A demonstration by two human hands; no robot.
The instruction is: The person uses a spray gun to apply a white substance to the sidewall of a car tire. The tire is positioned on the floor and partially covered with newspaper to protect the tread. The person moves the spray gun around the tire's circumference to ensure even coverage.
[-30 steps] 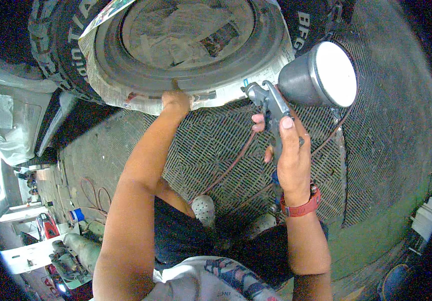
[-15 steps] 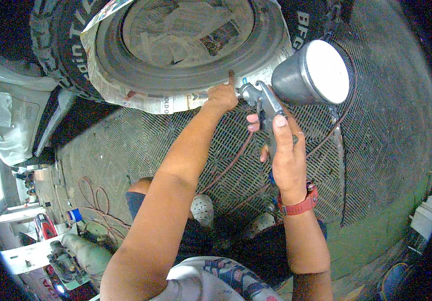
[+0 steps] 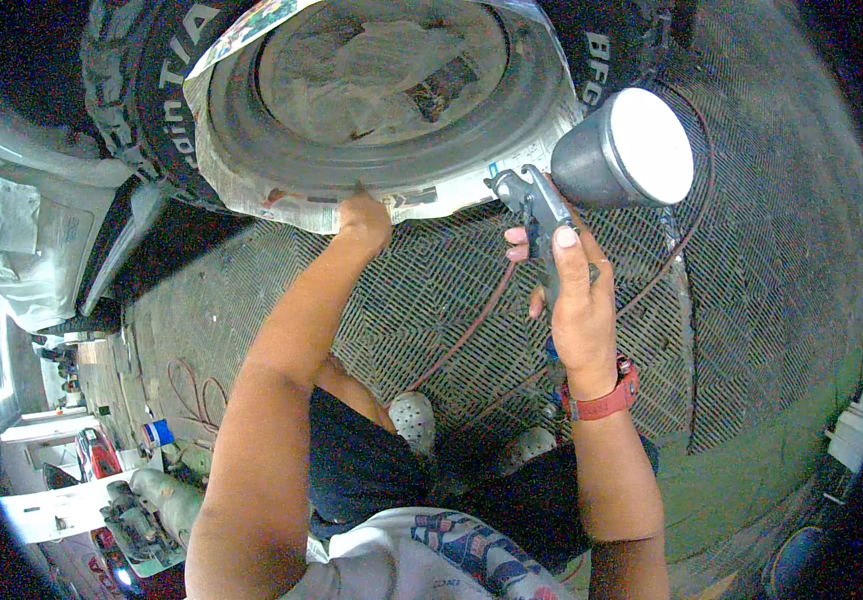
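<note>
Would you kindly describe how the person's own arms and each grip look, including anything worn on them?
The left forearm and right forearm are unsleeved. The right one carries a red, watch-like band at the wrist; the left shows nothing there. The left grip and right grip both appear ungloved.

Compared with half a second ago, your bare left hand (image 3: 363, 220) sits farther left along the curved white printed newspaper (image 3: 466, 195), now well apart from the grey metal spray gun (image 3: 548, 208).
</note>
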